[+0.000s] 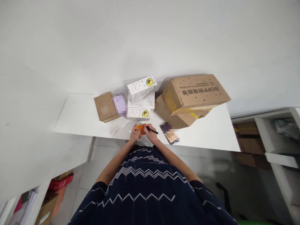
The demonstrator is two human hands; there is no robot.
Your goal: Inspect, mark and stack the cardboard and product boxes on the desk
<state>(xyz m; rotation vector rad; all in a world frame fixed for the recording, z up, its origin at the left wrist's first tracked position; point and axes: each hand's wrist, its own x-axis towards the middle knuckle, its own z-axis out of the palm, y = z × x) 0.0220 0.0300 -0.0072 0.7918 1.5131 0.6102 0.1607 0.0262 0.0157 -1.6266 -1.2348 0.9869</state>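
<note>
Near the front edge of the white table, my left hand (134,134) grips a small orange item (141,128) by its left side. My right hand (151,132) is closed around a black pen (153,130), its tip end over the orange item. Just beyond my hands stand white boxes with an avocado picture (140,114), one of them lying on top of the others. To the right of my right hand lies a flat item with a dark rim, blurred out (170,133).
Two large cardboard boxes (199,93) are stacked on the right of the white table (211,137). A smaller cardboard box (105,106) stands at the left beside a blurred lilac item (120,104). Shelves (262,131) with boxes are at the far right; more boxes sit lower left.
</note>
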